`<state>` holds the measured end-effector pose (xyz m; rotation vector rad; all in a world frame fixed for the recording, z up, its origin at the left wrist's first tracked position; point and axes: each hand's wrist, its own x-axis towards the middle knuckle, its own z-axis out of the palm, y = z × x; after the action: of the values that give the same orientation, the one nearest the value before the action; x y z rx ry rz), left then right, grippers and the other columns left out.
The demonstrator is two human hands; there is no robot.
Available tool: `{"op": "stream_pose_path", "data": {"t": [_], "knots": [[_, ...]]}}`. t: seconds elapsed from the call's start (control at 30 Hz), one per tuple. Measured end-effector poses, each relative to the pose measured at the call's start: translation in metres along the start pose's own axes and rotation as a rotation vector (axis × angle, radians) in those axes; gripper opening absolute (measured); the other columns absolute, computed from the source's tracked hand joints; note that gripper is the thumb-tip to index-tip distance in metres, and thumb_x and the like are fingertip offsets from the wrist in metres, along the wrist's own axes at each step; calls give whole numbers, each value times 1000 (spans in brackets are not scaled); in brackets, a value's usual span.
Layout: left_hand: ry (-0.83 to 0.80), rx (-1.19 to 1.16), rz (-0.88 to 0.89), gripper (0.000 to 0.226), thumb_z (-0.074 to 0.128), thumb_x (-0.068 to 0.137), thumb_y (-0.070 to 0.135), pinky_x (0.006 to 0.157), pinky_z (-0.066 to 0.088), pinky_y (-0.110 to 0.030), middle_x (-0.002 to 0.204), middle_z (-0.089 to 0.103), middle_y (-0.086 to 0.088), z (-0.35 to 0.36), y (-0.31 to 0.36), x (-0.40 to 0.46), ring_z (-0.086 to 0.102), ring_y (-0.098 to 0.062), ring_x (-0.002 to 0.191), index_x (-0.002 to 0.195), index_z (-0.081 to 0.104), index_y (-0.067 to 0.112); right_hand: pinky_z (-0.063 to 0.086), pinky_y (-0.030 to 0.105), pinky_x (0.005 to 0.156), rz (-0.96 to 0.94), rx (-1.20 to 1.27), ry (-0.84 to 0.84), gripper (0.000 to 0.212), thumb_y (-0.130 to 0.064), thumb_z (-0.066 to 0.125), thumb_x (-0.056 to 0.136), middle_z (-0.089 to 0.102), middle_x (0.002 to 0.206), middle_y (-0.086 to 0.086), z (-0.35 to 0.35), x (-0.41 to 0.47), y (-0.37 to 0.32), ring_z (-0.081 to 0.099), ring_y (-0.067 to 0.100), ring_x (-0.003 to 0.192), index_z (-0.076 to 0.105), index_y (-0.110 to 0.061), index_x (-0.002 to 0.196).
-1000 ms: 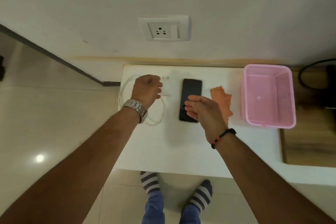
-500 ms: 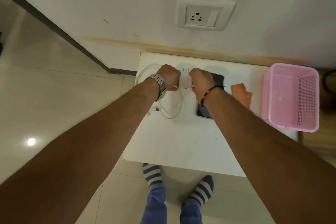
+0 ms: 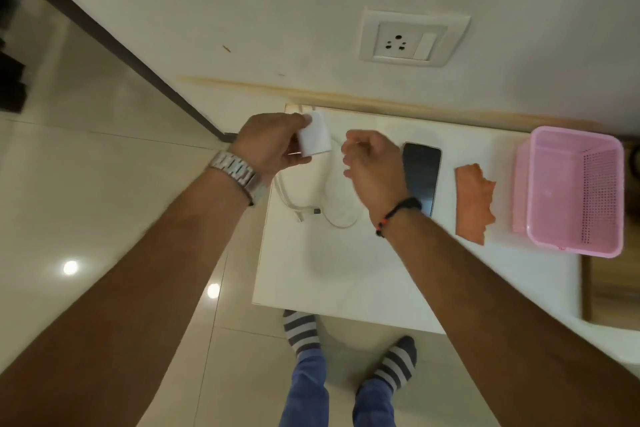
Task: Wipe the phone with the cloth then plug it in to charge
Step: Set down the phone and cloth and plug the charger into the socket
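Since a moment ago the hands have parted: the left hand [image 3: 273, 146] has lifted the charger [image 3: 314, 136], pinching it, while the right hand [image 3: 372, 163] is loosely curled; whether it holds the cable [image 3: 327, 184] I cannot tell. The phone [image 3: 420, 177] lies beside the cloth [image 3: 473, 203]. Charging is underway; next, the socket [image 3: 412, 38]. Motion blurs the fingers.

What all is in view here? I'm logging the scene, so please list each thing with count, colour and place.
charger adapter: 1, white, held in the left hand above the table's back-left corner
cable: 1, white, looped on the table under the hands
phone: 1, dark screen, flat on the table, partly behind the right wrist
cloth: 1, orange, on the table right of the phone
basket: 1, pink, at the table's right end
wall socket: 1, white, on the wall above
left hand: wears a silver watch
right hand: fingers curled; whether it pinches the cable is blurred
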<state>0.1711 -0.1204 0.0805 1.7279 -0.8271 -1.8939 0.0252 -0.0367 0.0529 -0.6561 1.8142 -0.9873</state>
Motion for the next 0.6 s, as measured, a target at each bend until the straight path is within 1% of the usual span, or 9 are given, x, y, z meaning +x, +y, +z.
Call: {"op": "stream_pose_path", "data": {"t": [0.07,0.1,0.17,0.23,0.3,0.37,0.47,0.53,0.6], "knots": [[27,-83,-3,34,69,96,11,88,63,-47,129,68,-25,-22,-1,-9,70,-41,114,126,62,-6,55,31,86,-250,-445,-38,17,-25,61,93,69,99,-6,15,-10,23,63,12,91,68,-24,109],[30,-122,0,37,69,96,10,86,64,-46,129,68,-25,-31,-3,-13,71,-40,113,128,60,-6,54,31,83,-327,-605,-135,17,-27,62,92,67,98,-8,24,-15,34,61,12,91,68,-26,108],[25,-181,6,30,70,95,9,84,65,-44,131,68,-24,-45,-8,-17,72,-38,112,122,60,-1,51,33,76,-458,-912,-328,19,-29,63,89,62,104,-3,43,-21,54,58,17,98,67,-23,107],[26,-228,7,28,71,95,10,86,64,-46,131,68,-23,-53,-13,-20,73,-35,108,119,58,4,42,33,67,-582,-1192,-357,12,-17,63,84,60,108,6,55,-21,64,58,26,99,66,-14,96],[30,-264,9,29,71,95,10,89,64,-47,132,68,-24,-58,-14,-20,73,-35,110,121,58,3,34,34,66,-606,-1287,-331,17,-2,54,77,61,110,13,59,-20,63,57,31,96,65,-10,88],[35,-282,13,29,71,95,11,88,64,-47,133,67,-24,-61,-11,-21,72,-36,114,121,59,3,36,34,70,-616,-1308,-326,19,-1,53,77,61,109,12,60,-20,62,56,30,96,66,-11,88],[49,-299,28,31,71,95,11,90,63,-49,136,66,-24,-61,-4,-23,70,-38,118,123,59,2,46,31,78,-575,-1233,-312,12,-14,60,84,63,101,1,56,-22,58,59,22,94,68,-18,93],[41,-316,46,37,71,95,11,92,62,-51,137,65,-25,-60,2,-24,70,-40,118,128,58,0,54,27,72,-375,-925,-314,5,-22,66,85,68,88,-7,50,-27,48,65,13,84,69,-23,89],[20,-337,63,45,71,95,12,88,64,-50,135,66,-25,-56,9,-27,71,-40,116,135,56,-3,54,20,63,-122,-452,-327,7,-21,77,79,71,78,-10,39,-31,33,66,4,71,74,-22,86]]}}
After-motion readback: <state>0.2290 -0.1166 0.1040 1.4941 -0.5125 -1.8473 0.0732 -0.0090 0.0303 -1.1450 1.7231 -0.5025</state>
